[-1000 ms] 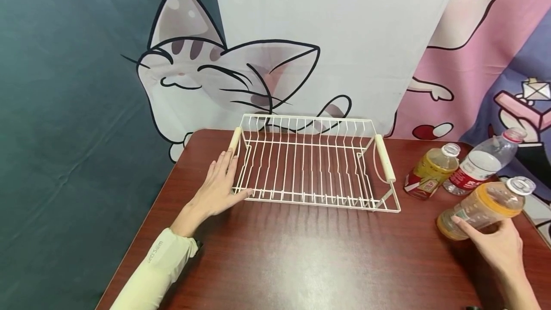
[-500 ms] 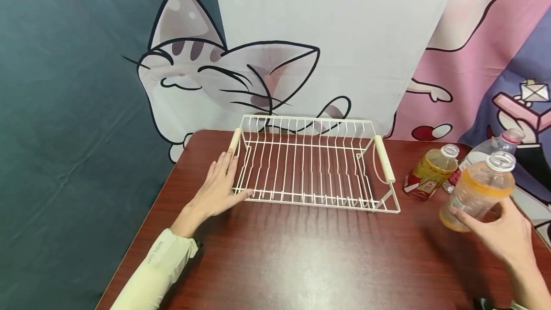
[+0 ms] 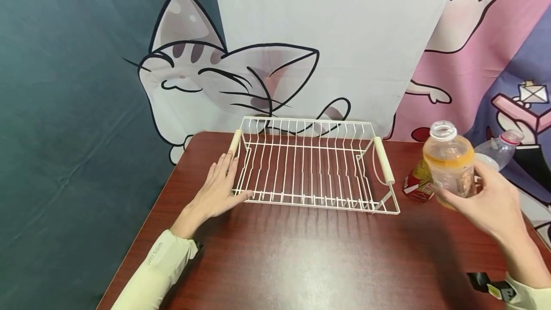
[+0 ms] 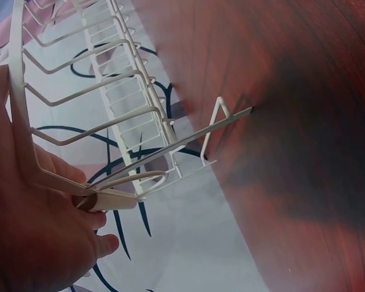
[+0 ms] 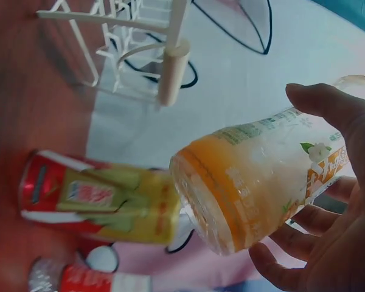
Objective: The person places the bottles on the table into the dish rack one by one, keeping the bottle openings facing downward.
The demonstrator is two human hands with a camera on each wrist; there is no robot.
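A white wire dish rack [image 3: 305, 145] with cream handles stands at the back of the table. My left hand [image 3: 215, 193] rests on its left front corner, fingers fairly straight along the left handle [image 3: 235, 141] and thumb over the front rail. The left wrist view shows that hand against the rack's frame [image 4: 17, 109]. On the right, my right hand [image 3: 490, 200] grips a clear plastic bottle [image 3: 452, 171] with orange bands, raised off the table. The right wrist view shows the same bottle [image 5: 249, 176] tilted, thumb on one side and fingers on the other.
Behind the held bottle stands a yellow-and-red drink bottle [image 3: 419, 183], partly hidden. A clear bottle with a red-ringed top [image 3: 495, 152] stands farther right. The reddish-brown table [image 3: 301, 257] meets a cartoon-cat cloth [image 3: 185, 104] at its back edge.
My right hand has lifted the orange-banded bottle and brought it up and leftward, turning it more upright. It now covers part of the yellow-and-red bottle. My left hand stays in place on the rack.
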